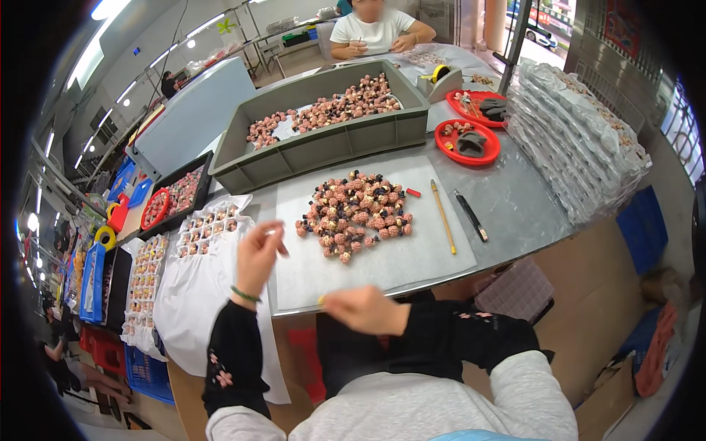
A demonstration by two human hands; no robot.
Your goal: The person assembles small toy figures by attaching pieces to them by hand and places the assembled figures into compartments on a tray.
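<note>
A heap of small pink knobbly figurines with dark and cream parts lies on a white sheet in front of me. My left hand, a green band at its wrist, is raised left of the heap. Its fingers are loosely bent and apart, with nothing visible in them. Near the table's front edge my right hand is closed, fingertips pointing left. A small yellow piece shows at its fingertips, too blurred to make out its kind. A red cap lies beside the heap.
Beyond the heap stands a grey-green crate of similar figurines. A pencil, black pen and red dishes lie right, near stacked wrapped trays. A filled white tray stands left. Across the table sits a person.
</note>
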